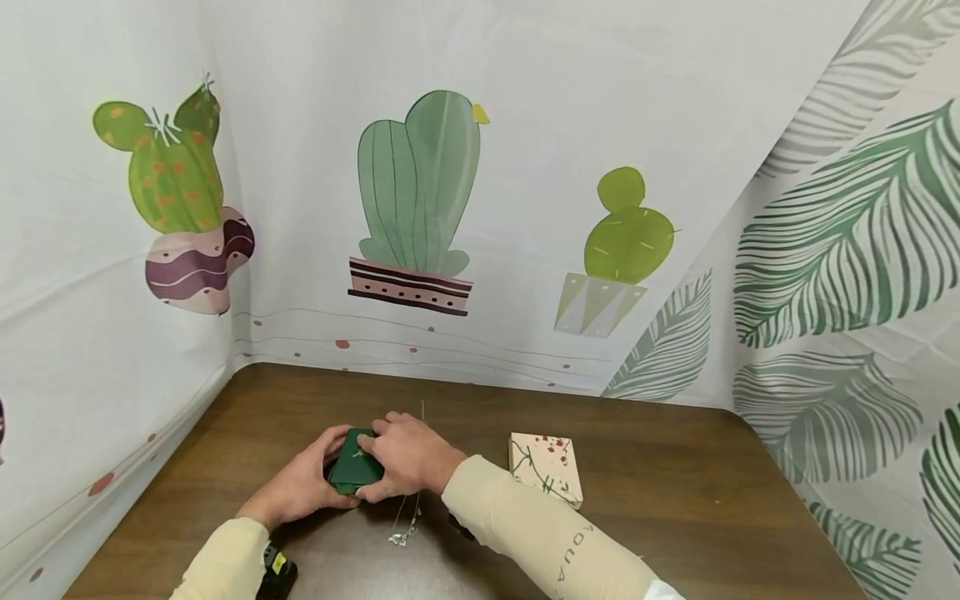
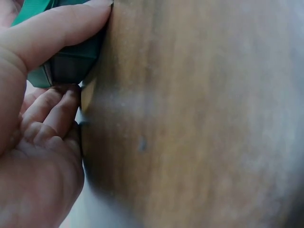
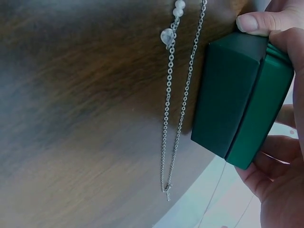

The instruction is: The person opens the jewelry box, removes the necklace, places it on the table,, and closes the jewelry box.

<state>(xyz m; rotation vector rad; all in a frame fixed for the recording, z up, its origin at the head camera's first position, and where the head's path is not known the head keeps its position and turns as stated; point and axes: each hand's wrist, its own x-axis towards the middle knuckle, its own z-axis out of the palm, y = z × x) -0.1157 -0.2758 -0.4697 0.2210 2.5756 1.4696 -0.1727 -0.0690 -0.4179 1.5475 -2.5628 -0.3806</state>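
A small dark-green jewelry box (image 1: 356, 465) with a gold mark on top stands between both hands on the table's left half. My left hand (image 1: 306, 482) grips its left side; in the left wrist view the thumb lies along the box (image 2: 71, 61). From the right, my right hand (image 1: 412, 452) holds the box, fingers over the top and thumb at the near edge. A seam between two parts of the box (image 3: 228, 99) shows in the right wrist view. Beside it lies a silver chain necklace (image 3: 166, 114) with pearly beads and a clear stone. The box's inside is hidden.
A cream box (image 1: 543, 467) printed with red blossoms and green stems lies right of the hands, partly behind the right forearm. A black object (image 1: 277, 575) is by the left wrist. Cactus-printed cloth (image 1: 300, 208) hangs behind the brown wooden table (image 1: 660, 475).
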